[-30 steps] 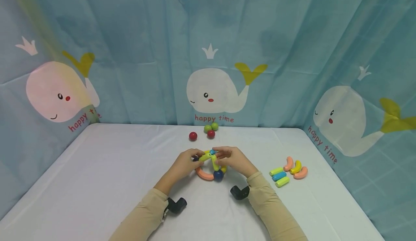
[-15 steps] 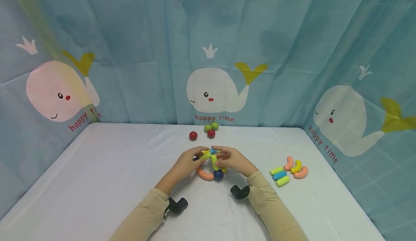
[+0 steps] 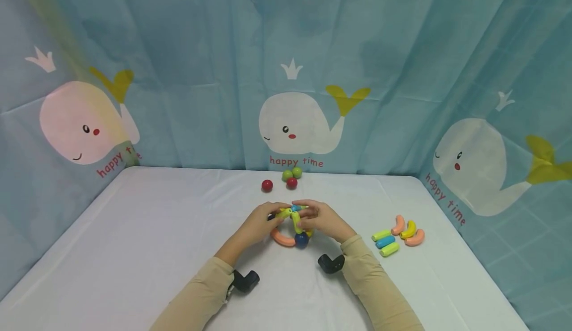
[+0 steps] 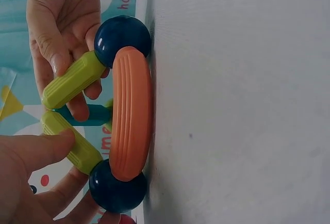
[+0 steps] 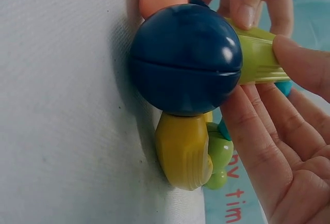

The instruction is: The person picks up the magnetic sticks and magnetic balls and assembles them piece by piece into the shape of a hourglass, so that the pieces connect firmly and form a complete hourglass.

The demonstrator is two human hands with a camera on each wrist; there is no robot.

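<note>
Both hands are at a toy frame of rods and balls in the middle of the table. Its base is a ring with a curved orange rod (image 4: 131, 113), a curved yellow rod (image 5: 183, 152) and dark blue balls (image 3: 301, 239). My left hand (image 3: 259, 224) pinches a lime green rod (image 4: 77, 149) that slants up from one dark blue ball. The fingers of my right hand (image 3: 323, 220) grip another lime green rod (image 5: 258, 59), leaning up from a second ball. The upper ends of these rods meet at the top, beside a blue rod (image 4: 93, 115). Fingers hide part of the far side.
Two red balls (image 3: 267, 185) and two green balls (image 3: 287, 175) lie behind the frame. To the right are loose straight rods (image 3: 385, 242) in green and blue, and curved rods (image 3: 408, 230) in orange and yellow. A patterned curtain (image 3: 178, 98) surrounds the white table (image 3: 147, 231).
My left fingers have shifted slightly up and right over the top of the frame, bringing their green rod closer to the other rods' ends. My right hand stays almost still on its rod.
</note>
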